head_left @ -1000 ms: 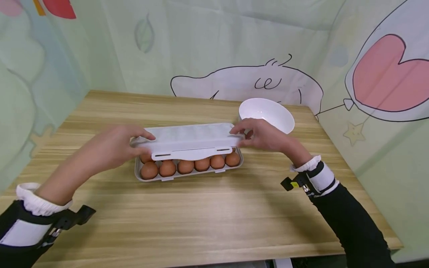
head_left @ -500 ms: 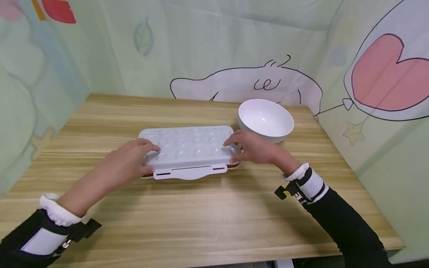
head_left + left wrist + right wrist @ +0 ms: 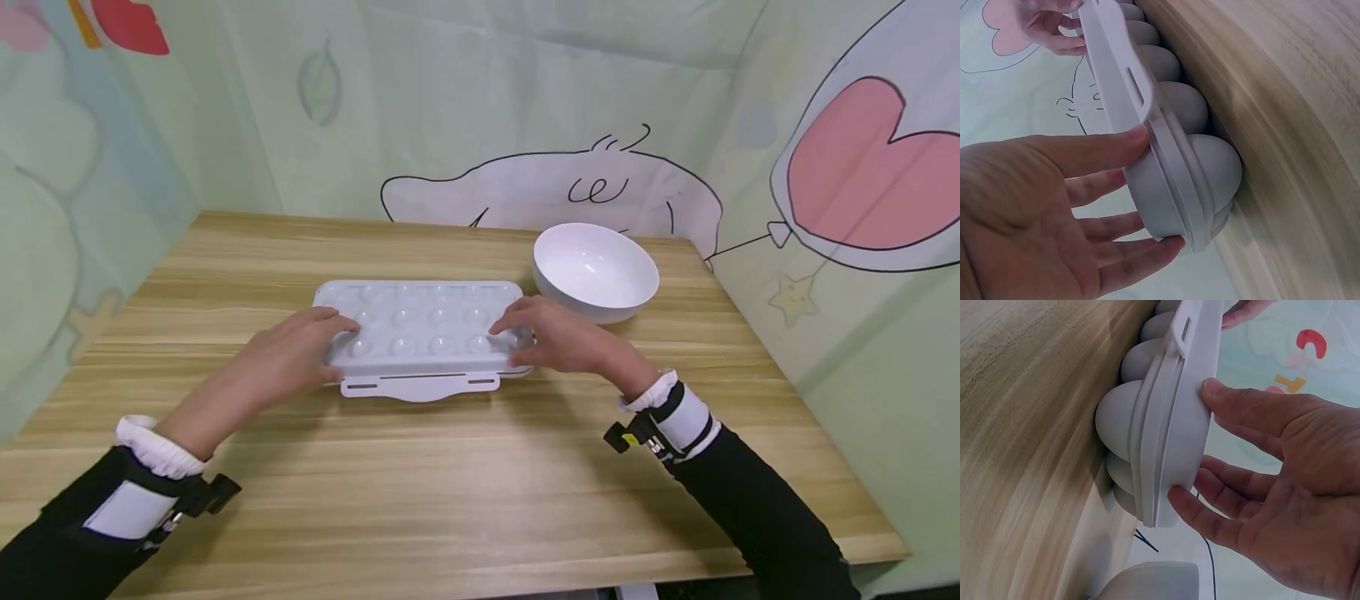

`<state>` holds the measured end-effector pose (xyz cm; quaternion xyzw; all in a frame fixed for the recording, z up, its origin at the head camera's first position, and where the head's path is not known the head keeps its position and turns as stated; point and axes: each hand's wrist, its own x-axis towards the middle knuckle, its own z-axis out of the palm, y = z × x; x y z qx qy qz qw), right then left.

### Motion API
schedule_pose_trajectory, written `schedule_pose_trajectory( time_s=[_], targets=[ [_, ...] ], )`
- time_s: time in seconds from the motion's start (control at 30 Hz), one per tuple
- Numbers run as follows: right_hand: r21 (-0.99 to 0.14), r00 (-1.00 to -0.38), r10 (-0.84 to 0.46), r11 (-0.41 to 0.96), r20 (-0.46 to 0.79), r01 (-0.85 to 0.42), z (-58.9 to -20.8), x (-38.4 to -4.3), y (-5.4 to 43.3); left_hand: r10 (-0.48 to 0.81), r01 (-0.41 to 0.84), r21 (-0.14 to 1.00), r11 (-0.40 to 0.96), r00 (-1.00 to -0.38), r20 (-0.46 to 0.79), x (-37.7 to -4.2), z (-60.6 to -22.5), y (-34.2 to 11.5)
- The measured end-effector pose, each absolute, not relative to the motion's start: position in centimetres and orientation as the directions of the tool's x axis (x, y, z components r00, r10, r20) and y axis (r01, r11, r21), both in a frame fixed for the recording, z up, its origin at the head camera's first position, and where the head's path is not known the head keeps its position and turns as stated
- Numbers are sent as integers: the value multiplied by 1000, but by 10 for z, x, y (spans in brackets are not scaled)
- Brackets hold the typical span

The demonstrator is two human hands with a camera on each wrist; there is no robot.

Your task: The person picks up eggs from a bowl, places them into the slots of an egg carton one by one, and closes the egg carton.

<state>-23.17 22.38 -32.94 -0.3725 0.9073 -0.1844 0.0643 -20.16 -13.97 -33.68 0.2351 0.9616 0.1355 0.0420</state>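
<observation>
A white plastic egg carton [image 3: 427, 333] lies on the wooden table with its lid down, so the eggs inside are hidden. Along its front, the slotted flap [image 3: 420, 387] sticks out. My left hand [image 3: 300, 350] grips the lid's left end, thumb at the front edge and fingertips [image 3: 1169, 247] on the end wall. At the opposite end, my right hand [image 3: 562, 337] holds the lid between thumb and fingers. Seen from the right wrist, only a thin seam shows between lid [image 3: 1188, 431] and base, whose rounded egg cups [image 3: 1122, 419] bulge below.
A white bowl [image 3: 596, 267] stands behind the carton's right end, close to my right hand. The wooden table [image 3: 465, 492] extends in front of the carton. Printed cloth walls [image 3: 487, 100] enclose its back and sides.
The lid has come down over the brown eggs, and its front flap has dropped with it. Both hands moved down and slightly inward with the lid.
</observation>
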Motion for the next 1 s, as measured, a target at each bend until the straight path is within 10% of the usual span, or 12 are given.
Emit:
schedule_pose_trajectory(
  time_s=[1.0],
  targets=[
    [-296, -827, -541, 773, 154, -561, -342, -225, 228, 593, 573, 189, 798, -801, -76, -255, -325, -115]
  ],
)
